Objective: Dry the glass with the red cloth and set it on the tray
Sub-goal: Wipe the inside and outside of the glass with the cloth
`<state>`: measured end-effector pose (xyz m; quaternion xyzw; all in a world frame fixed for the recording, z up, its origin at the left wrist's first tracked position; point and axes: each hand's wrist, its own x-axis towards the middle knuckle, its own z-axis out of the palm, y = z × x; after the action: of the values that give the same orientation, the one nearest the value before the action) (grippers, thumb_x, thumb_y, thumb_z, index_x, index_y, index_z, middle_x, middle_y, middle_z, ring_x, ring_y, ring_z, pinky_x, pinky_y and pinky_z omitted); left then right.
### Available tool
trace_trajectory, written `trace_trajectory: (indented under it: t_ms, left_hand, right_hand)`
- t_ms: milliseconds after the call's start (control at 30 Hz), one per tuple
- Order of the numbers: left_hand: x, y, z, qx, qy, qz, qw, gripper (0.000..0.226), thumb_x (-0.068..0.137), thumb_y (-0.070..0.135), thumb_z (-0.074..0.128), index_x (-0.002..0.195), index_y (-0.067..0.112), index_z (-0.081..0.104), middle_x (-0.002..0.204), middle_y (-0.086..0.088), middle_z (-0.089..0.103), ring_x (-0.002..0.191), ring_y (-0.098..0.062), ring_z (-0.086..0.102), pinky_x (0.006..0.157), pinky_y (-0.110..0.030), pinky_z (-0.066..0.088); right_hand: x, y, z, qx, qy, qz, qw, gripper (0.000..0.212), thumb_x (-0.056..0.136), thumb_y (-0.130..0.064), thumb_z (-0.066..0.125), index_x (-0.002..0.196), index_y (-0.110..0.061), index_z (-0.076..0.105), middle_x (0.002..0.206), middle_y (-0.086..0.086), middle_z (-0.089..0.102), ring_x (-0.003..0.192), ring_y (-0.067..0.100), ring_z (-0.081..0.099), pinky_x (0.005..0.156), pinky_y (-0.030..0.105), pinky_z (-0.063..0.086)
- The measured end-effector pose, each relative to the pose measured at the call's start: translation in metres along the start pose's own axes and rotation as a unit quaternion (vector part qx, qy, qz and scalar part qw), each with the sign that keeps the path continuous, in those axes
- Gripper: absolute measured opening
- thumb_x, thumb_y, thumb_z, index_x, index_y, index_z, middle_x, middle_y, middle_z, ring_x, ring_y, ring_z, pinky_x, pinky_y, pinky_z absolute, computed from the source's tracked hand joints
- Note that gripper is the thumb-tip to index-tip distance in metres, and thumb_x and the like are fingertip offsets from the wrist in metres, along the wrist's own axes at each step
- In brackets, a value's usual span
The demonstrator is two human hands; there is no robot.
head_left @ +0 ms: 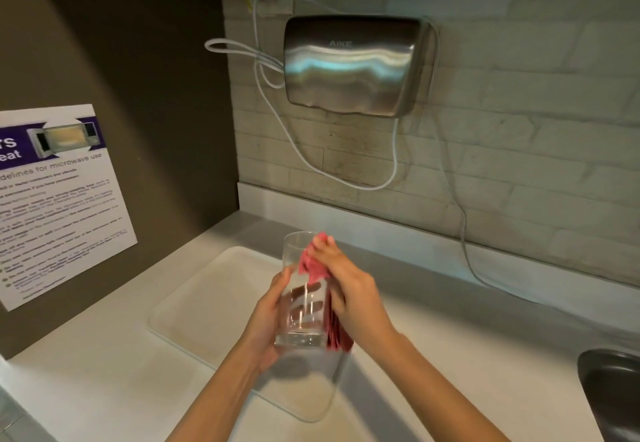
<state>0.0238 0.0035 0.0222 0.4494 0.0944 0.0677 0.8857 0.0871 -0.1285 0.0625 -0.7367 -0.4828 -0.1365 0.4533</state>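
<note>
We held the glass above the tray, off its surface, mouth tilted away from us. Our left hand wrapped its lower part, fingers closed around the base. Our right hand pinched the red cloth against the glass's right side near the rim; more cloth hung by the base. The tray lay on the counter. 1 hand dryer hung on the wall, a sink at right.
</note>
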Motion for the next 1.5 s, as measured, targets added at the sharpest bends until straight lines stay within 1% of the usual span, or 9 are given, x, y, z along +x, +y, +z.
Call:
trace_trajectory:
  t_ms: [133,333,467,633,733,900,1100,1367,1500]
  left_hand:
    - [0.003,-0.002,0.002,-0.020,0.021,-0.001,1.000,0.045,0.081,0.046,0.058,0.117,0.020,0.062,0.093,-0.017,0.073,0.075,-0.033,0.071,0.066,-0.043,0.058]
    - [0.006,0.014,-0.007,-0.031,0.039,0.028,0.998,0.041,0.073,0.052,0.058,0.078,0.018,0.080,0.083,-0.012,0.077,0.072,-0.025,0.073,0.060,-0.034,0.060]
    - [0.006,0.014,-0.009,-0.098,0.064,0.039,0.992,0.048,0.072,0.050,0.061,0.109,0.020,0.066,0.105,-0.019,0.071,0.083,-0.034,0.068,0.069,-0.044,0.059]
    - [0.001,0.007,-0.001,-0.174,0.002,0.019,0.985,0.044,0.075,0.051,0.062,0.108,0.024,0.069,0.110,-0.017,0.072,0.087,-0.035,0.071,0.072,-0.047,0.059]
    - [0.000,0.003,0.003,-0.112,-0.006,0.008,0.994,0.042,0.075,0.043,0.064,0.112,0.023,0.069,0.101,-0.015,0.072,0.081,-0.031,0.071,0.070,-0.043,0.060]
    - [-0.001,0.007,0.009,0.096,0.074,0.048,0.991,0.064,0.075,0.042,0.065,0.130,0.022,0.039,0.108,-0.019,0.066,0.084,-0.032,0.070,0.071,-0.044,0.060]
    - [-0.003,0.021,0.005,0.242,0.068,0.026,0.968,0.067,0.078,0.063,0.055,0.126,0.016,0.054,0.114,-0.008,0.070,0.094,-0.026,0.072,0.074,-0.042,0.060]
    - [-0.004,0.008,-0.002,0.086,0.056,-0.058,0.993,0.077,0.070,0.069,0.059,0.111,0.004,0.064,0.087,-0.016,0.072,0.079,-0.029,0.068,0.070,-0.034,0.055]
    - [-0.005,0.000,-0.011,0.076,0.044,-0.070,0.994,0.077,0.072,0.068,0.056,0.122,0.009,0.060,0.111,-0.022,0.071,0.097,-0.038,0.068,0.086,-0.052,0.055]
  right_hand:
    - [0.031,-0.005,0.003,-0.065,-0.023,-0.010,0.998,0.051,0.085,0.015,0.054,0.130,-0.008,0.053,0.145,0.011,0.042,0.138,0.021,0.025,0.114,0.042,0.026]
    - [-0.034,-0.006,0.023,-0.066,-0.119,-0.122,0.983,0.052,0.085,0.013,0.056,0.133,-0.006,0.049,0.147,0.005,0.031,0.141,0.023,0.021,0.117,0.027,0.011]
    - [-0.061,-0.011,0.017,0.023,-0.080,-0.110,0.990,0.032,0.097,-0.007,0.046,0.127,-0.002,0.054,0.140,0.009,0.047,0.137,0.021,0.033,0.114,0.035,0.025]
    - [-0.057,-0.013,0.020,0.082,0.064,0.056,0.993,0.055,0.083,0.018,0.053,0.128,-0.014,0.053,0.141,-0.001,0.044,0.131,0.001,0.037,0.109,0.027,0.031]
    - [-0.056,-0.015,0.022,0.097,0.103,0.104,0.984,0.058,0.084,0.020,0.054,0.127,-0.019,0.055,0.136,-0.008,0.050,0.127,0.000,0.043,0.107,0.027,0.035]
    - [-0.058,-0.020,0.025,0.089,0.119,0.137,0.979,0.061,0.087,0.017,0.053,0.127,-0.029,0.051,0.134,-0.013,0.050,0.126,-0.002,0.043,0.106,0.026,0.036]
    - [-0.053,-0.021,0.023,0.047,0.098,0.082,0.991,0.051,0.084,0.017,0.058,0.126,-0.013,0.057,0.128,0.006,0.055,0.121,0.005,0.045,0.106,0.019,0.033]
    - [-0.058,-0.012,0.025,-0.027,-0.068,-0.109,0.991,0.051,0.078,0.018,0.065,0.125,-0.001,0.056,0.137,0.007,0.047,0.135,0.019,0.034,0.115,0.035,0.020]
    - [-0.060,-0.001,0.013,-0.022,-0.070,-0.115,0.991,0.051,0.081,0.008,0.068,0.129,-0.004,0.052,0.139,0.006,0.046,0.136,0.018,0.033,0.112,0.036,0.028]
